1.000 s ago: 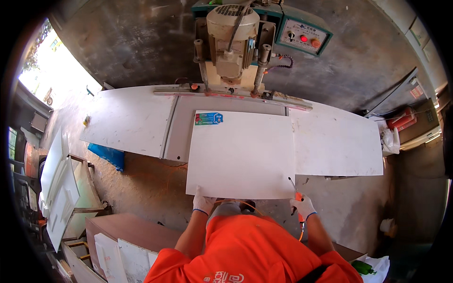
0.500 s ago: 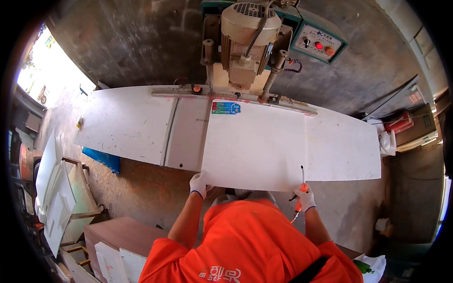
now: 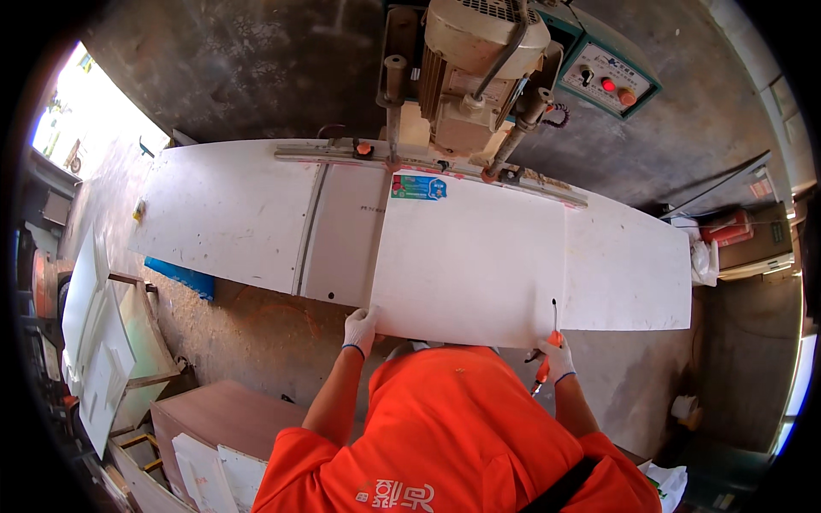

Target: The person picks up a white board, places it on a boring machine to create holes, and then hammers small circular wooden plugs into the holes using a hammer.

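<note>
A white rectangular board (image 3: 470,256) lies on the white machine table (image 3: 231,214), its far edge against the fence below a drilling machine head (image 3: 479,68). My left hand (image 3: 361,329), in a white glove, grips the board's near left corner. My right hand (image 3: 558,359), also gloved, is at the board's near right corner and holds an orange-handled screwdriver (image 3: 547,350) with its shaft lying on the board. My orange sleeves fill the lower edge.
A control box (image 3: 605,77) with red buttons sits behind the machine at the upper right. White panels (image 3: 94,342) and a brown cabinet (image 3: 214,419) stand at the lower left. A red container (image 3: 727,229) and clutter sit at the right. The floor is dusty concrete.
The board has slid away from me toward the fence under the machine head. Both hands stayed on its near corners and followed it forward.
</note>
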### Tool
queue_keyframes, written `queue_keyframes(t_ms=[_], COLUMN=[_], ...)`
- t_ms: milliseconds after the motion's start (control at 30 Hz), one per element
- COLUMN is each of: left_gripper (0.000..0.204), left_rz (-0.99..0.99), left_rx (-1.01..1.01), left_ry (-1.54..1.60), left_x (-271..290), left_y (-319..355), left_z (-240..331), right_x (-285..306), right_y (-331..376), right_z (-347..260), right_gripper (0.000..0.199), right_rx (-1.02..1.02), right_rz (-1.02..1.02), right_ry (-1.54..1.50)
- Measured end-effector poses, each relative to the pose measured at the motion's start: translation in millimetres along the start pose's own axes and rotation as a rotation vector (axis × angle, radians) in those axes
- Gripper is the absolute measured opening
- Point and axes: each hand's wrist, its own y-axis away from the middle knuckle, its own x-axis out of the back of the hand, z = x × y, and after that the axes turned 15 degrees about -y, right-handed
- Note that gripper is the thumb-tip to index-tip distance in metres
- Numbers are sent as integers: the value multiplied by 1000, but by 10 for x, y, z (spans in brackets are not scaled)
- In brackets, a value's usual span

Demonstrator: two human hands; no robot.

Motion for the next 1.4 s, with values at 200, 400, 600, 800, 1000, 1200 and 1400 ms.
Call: queue_keyframes(t_ms=[200,400,600,800,1000,1200,1400], left_gripper=[36,37,38,37,40,41,41], left_rz=[1,11,21,49,16,19,41], left_rx=[-26,-29,-33,-19,-25,-23,-37], left_ry=[-14,-31,-14,-5,-52,-72,-62], left_x=[-12,-31,-75,-142,-89,-58,-83], left_y=[56,92,145,152,143,115,68], left_z=[59,119,150,136,161,146,92], right_x=[15,-15,113,-20,-6,-56,7], right_y=[-11,27,-81,41,34,21,-9], right_z=[5,-43,36,-89,-88,-65,-44], right_gripper=[35,28,27,30,32,32,54], right_rx=[21,-9,20,-4,-27,10,-18], right_rz=[9,12,-20,30,15,46,33], right_ry=[13,80,50,83,60,46,56])
